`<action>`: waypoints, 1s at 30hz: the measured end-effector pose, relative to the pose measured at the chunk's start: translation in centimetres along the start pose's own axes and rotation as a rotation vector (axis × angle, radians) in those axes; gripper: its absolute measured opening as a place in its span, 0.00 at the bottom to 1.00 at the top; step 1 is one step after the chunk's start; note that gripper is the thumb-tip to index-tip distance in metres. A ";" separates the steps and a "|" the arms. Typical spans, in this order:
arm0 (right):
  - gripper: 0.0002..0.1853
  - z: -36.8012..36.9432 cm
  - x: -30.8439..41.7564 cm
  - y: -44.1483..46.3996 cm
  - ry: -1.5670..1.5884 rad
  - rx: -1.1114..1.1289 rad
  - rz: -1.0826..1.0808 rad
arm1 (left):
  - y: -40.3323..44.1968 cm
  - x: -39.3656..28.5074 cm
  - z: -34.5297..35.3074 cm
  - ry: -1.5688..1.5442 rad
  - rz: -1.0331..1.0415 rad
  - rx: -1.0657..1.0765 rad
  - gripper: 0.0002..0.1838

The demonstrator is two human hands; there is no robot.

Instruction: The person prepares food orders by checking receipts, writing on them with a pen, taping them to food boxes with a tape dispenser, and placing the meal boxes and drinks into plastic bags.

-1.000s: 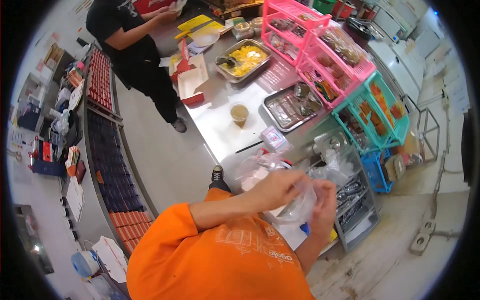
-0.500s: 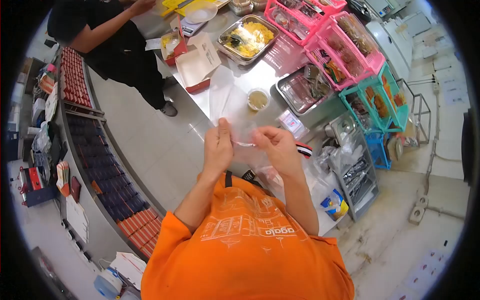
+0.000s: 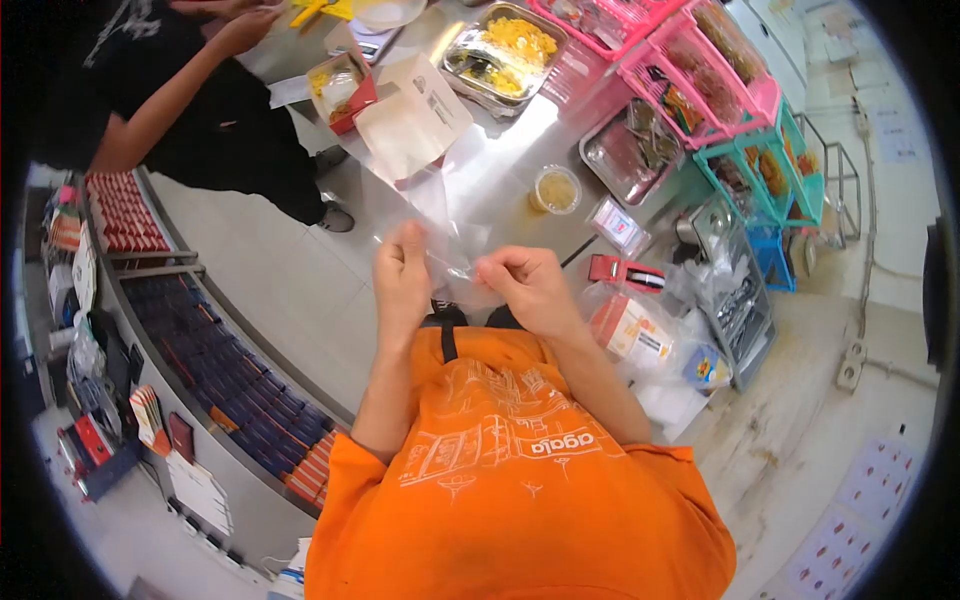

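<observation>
Together, the left hand (image 3: 403, 275) and right hand (image 3: 528, 287) pinch a clear plastic bag (image 3: 447, 248), a cup (image 3: 557, 190) at their two o'clock.

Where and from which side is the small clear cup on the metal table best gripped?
Best, I'd judge, by the round side wall of the cup, just below its rim, coming from the wearer's left: it stands upright, with bare table there, while the tray and small packet crowd its right.
</observation>
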State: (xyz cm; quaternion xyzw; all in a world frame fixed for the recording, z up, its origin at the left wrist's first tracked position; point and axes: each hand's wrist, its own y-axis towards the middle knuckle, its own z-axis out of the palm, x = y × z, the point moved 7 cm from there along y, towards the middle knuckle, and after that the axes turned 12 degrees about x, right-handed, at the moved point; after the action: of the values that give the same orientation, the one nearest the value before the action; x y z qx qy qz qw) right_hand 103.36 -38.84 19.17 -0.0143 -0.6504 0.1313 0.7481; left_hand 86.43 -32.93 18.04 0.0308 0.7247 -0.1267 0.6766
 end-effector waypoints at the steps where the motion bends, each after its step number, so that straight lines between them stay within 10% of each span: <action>1: 0.09 0.0 -0.1 0.2 -0.069 -0.054 -0.009 | 0.4 -0.9 -0.6 0.140 0.106 -0.137 0.18; 5: 0.11 -0.4 -1.6 0.7 0.040 -0.197 -0.007 | -0.6 -6.0 -2.3 0.447 0.228 -0.195 0.11; 7: 0.15 0.4 -2.4 0.9 0.158 -0.134 0.055 | -1.5 -6.4 1.6 0.366 0.180 0.327 0.13; 12: 0.19 -0.3 -4.0 1.2 0.167 -0.156 0.041 | -0.8 -0.6 4.6 -0.231 -0.174 0.660 0.07; 21: 0.22 -0.3 -3.3 -0.2 -0.241 -0.116 0.102 | 0.0 3.9 3.4 -0.715 -0.168 0.563 0.05; 27: 0.19 0.0 -3.6 -0.8 -0.455 -0.225 0.135 | -0.3 6.2 2.4 -0.244 -0.235 0.546 0.06; 30: 0.18 0.1 -4.4 -0.3 -0.260 -0.241 0.129 | -0.4 7.1 3.0 -0.477 -0.310 0.430 0.07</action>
State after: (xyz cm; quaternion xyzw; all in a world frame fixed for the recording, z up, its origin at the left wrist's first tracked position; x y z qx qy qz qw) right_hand 102.83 -40.06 14.96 -0.1284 -0.7502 0.1008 0.6408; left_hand 88.67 -34.92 10.93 0.0317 0.4992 -0.3814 0.7774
